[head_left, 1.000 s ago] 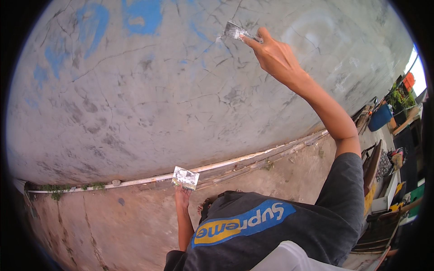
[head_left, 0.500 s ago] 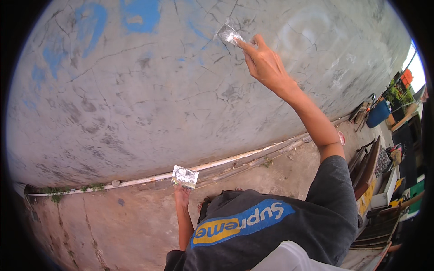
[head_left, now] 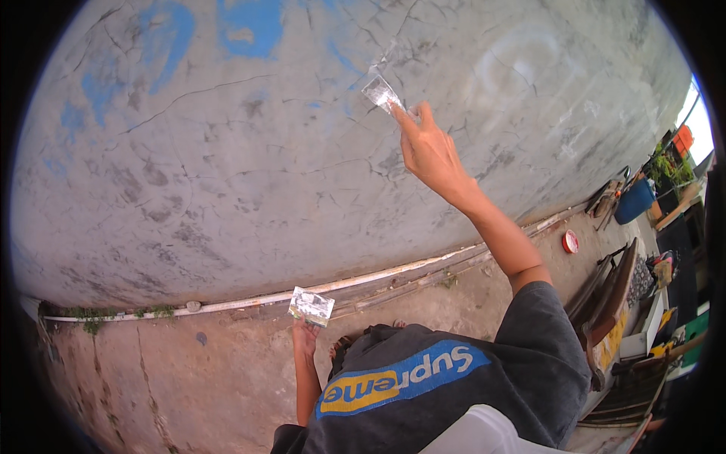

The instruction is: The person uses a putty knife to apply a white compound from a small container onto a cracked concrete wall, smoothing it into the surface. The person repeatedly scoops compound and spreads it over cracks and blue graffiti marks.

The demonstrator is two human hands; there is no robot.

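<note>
- Gripping the scraper [head_left: 379, 89] firmly, the right hand [head_left: 432, 155] is closed around it, index finger [head_left: 404, 119] stretched along the flat metal, which suits a light, steady push.
- The scraper lies at the far part of the grey wall [head_left: 249, 181], just beside a fresh white smear [head_left: 389, 53] and right of the blue paint [head_left: 253, 26]; whether its whole edge touches cannot be told.
- For good work here, I would keep that edge low to the wall and even from corner to corner, drawing across the dark cracks rather than along them, so the paste presses in and leaves no ridge.
- The left hand [head_left: 305, 334] is closed on the near edge of a small flat plate [head_left: 311, 306] with white paste on top; the fingers beneath are hidden.
- Better to hold the plate fairly level, since a steeper tilt could let paste slide off.
- To the right, a red bowl [head_left: 570, 241] stands on the ground [head_left: 484, 303], well apart from both hands.
</note>
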